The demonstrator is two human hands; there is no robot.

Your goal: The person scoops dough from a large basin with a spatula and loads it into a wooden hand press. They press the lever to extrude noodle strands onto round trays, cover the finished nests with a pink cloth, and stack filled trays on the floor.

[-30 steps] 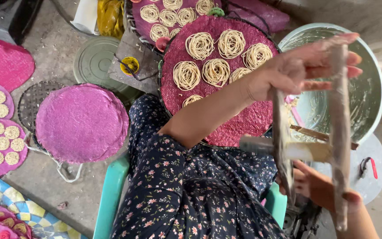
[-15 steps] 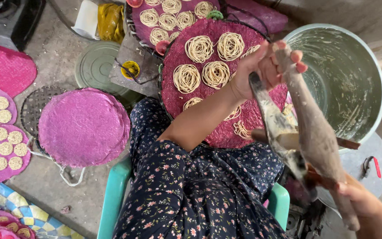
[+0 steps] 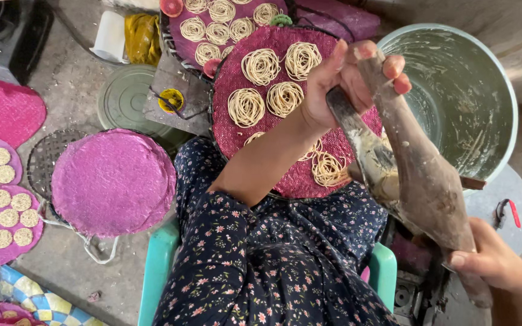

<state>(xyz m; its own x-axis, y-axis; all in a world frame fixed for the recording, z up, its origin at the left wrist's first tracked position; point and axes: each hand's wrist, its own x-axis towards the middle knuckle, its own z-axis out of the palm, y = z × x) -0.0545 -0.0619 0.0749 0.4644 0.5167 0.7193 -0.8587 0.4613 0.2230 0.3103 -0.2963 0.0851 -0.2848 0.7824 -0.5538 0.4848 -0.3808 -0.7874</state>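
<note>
Wooden noodle press (image 3: 421, 175): held tilted over magenta woven tray (image 3: 237, 72) of noodle coils (image 3: 261, 66); left hand (image 3: 348, 75) fingers closed around upper handles, right hand (image 3: 493, 259) gripped lower end, beside steel basin (image 3: 490, 72).

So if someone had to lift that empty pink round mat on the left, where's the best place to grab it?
Take the pink round mat by its near left rim, coming from the bare floor side. It lies flat and thin on a dark wire rack, so a pinching grip on the overhanging edge suits it; the person's floral lap crowds its right side.
</note>
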